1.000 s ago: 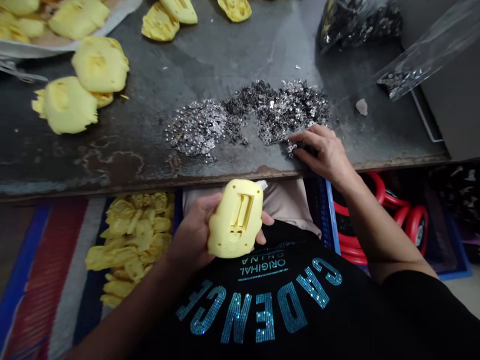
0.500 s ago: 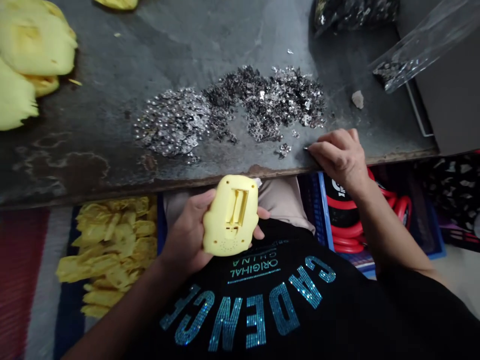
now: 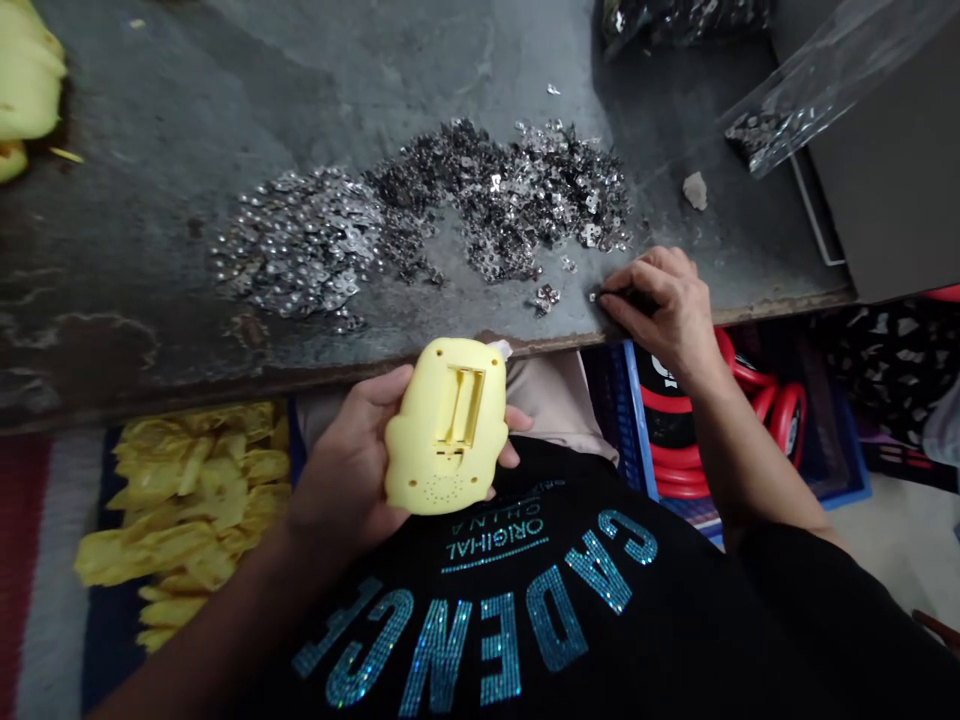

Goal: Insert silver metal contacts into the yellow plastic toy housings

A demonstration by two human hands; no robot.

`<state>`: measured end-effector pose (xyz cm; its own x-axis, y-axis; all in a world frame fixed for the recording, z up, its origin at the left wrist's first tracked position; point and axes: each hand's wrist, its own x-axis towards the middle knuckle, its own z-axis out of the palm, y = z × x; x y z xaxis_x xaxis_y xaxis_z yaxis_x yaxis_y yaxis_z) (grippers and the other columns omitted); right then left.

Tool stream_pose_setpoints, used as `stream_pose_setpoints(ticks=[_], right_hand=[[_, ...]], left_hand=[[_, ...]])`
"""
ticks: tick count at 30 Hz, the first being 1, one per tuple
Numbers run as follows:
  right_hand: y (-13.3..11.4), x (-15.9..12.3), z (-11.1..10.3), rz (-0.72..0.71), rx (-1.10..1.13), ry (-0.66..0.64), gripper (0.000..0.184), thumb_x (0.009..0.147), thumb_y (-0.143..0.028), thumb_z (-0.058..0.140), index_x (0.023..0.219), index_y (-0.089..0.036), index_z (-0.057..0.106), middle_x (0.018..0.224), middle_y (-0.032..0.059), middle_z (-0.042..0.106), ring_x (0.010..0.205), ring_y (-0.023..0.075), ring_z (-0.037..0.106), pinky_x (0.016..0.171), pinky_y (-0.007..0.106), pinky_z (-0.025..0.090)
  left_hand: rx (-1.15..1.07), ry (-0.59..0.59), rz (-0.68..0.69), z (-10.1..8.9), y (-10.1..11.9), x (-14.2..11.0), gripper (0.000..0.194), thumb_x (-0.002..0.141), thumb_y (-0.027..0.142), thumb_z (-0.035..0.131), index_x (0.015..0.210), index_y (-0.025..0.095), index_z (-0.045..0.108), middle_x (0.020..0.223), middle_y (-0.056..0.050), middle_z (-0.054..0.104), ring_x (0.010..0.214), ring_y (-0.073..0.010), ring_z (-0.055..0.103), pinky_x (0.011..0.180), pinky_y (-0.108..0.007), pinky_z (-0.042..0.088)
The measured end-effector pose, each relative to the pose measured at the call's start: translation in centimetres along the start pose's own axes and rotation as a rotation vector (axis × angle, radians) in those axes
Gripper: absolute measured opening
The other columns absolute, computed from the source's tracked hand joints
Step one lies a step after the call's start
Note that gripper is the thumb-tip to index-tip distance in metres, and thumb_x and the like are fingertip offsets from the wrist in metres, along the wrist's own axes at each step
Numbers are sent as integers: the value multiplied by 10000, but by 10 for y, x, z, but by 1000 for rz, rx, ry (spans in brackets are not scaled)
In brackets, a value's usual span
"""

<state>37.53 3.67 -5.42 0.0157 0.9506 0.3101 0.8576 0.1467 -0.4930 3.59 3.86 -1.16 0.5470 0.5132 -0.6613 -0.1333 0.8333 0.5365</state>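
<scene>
My left hand (image 3: 351,440) is wrapped around a yellow plastic casing (image 3: 417,425), just off the table's front edge. The casing's back faces up and shows a long battery compartment, several screw holes and a cluster of tiny holes. On the table to the right, my right hand (image 3: 667,305) pinches a small metal contact plate (image 3: 593,296) between thumb and forefinger; only its shiny tip shows. Beside it lies a little clump of metal plates (image 3: 545,299). Behind are a dark pile of flat metal plates (image 3: 517,205) and a lighter pile of metal contacts (image 3: 304,240).
Yellow casings (image 3: 26,75) lie at the far left of the table (image 3: 315,80). Below, yellow plastic parts (image 3: 202,480) are heaped. A blue crate (image 3: 639,430) holds red and black things. Clear bags (image 3: 780,115) of metal pieces and a whitish lump (image 3: 694,190) are at right.
The view has shifted a little to the right, so the table's contents appear further left. My left hand keeps the casing, and my right hand stays low at the table's front edge, still pinching.
</scene>
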Motion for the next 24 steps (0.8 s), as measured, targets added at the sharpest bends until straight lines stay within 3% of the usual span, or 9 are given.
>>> stream_pose_setpoints(ticks=[5, 11, 16, 19, 24], right_hand=[[-1, -2, -3, -8, -15, -19, 139, 1018, -427, 813, 983, -293, 822, 972, 47, 752, 1027, 322, 689, 1029, 569, 526], [-6, -4, -10, -71, -23, -46, 105, 1047, -345, 769, 1014, -273, 838, 976, 51, 783, 987, 289, 701, 955, 479, 518], [-50, -10, -19, -247, 234, 15, 11, 1065, -306, 838, 1062, -296, 834, 972, 3, 857, 876, 230, 768, 862, 410, 548], [-80, -13, -20, -407, 394, -4, 95, 1059, -247, 850, 1131, -306, 829, 979, -10, 862, 830, 214, 786, 806, 394, 582], [-104, -11, -15, -532, 352, -31, 103, 1088, -272, 823, 1188, -294, 816, 1024, 12, 854, 877, 220, 795, 809, 405, 623]], left_hand=[[-45, -108, -29, -4, -3, -1, 604, 992, 727, 700, 1282, 221, 858, 1162, -198, 912, 922, -393, 900, 651, -451, 749], [-125, -191, -57, -4, -8, -5, 623, 1057, 713, 693, 1359, 183, 820, 1208, -194, 905, 928, -363, 898, 657, -429, 759], [-254, -311, -97, -1, -15, -4, 634, 1069, 666, 725, 1416, 139, 778, 1236, -206, 895, 923, -351, 903, 702, -411, 754], [-315, -365, -104, -4, -20, -3, 622, 1082, 672, 707, 1394, 139, 778, 1239, -196, 897, 950, -356, 906, 731, -424, 754], [-356, -423, -85, -3, -24, -8, 546, 1142, 633, 639, 1372, 159, 784, 1216, -152, 908, 989, -334, 914, 835, -411, 746]])
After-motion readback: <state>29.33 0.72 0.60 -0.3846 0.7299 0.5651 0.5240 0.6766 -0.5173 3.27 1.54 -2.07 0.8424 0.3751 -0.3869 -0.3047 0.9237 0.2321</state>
